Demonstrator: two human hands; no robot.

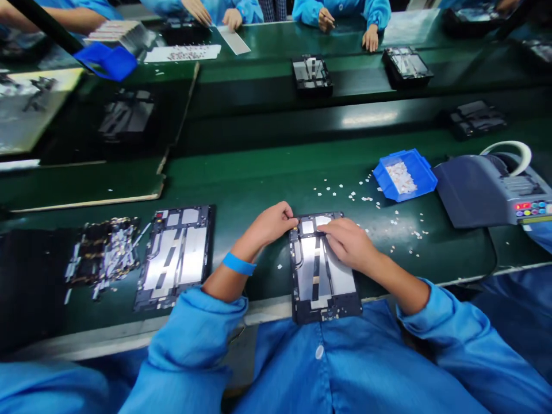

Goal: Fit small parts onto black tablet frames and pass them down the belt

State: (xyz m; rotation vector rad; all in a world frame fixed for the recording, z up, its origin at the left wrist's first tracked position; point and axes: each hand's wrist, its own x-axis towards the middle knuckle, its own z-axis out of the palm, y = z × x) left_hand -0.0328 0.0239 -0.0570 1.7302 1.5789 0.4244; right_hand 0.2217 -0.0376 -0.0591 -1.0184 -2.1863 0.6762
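Taking twelve o'clock as straight out from my chest, the flat black rectangular tablet body with shiny silver panels (306, 276) lies directly before me on the green bench (250, 190). Its long axis runs nearly twelve to six, the six o'clock end reaching past the near edge. My left hand (273, 221) touches its eleven o'clock corner, fingers curled; from there its middle lies towards four. My right hand (351, 244) is nearer that middle, coming over the upper part from two, fingertips bunched at the top panels. I cannot tell whether either hand pinches anything small.

Counting: one tablet body under my hands, and one similar silver-panelled black unit (196, 253) flat at nine. Beyond that, also at nine, is one heap of thin white-and-dark strips (106, 253), too tangled to number. Farther out I count four more dark units: one at twelve (313, 75), one at one (406, 63), one between one and two (478, 118), one shadowed at ten (127, 115); others are blurred. One open blue plastic bin (425, 178) of pale bits sits between one and two, one dark-grey machine with coloured buttons (468, 192) at two. Loose white bits are too many to count.
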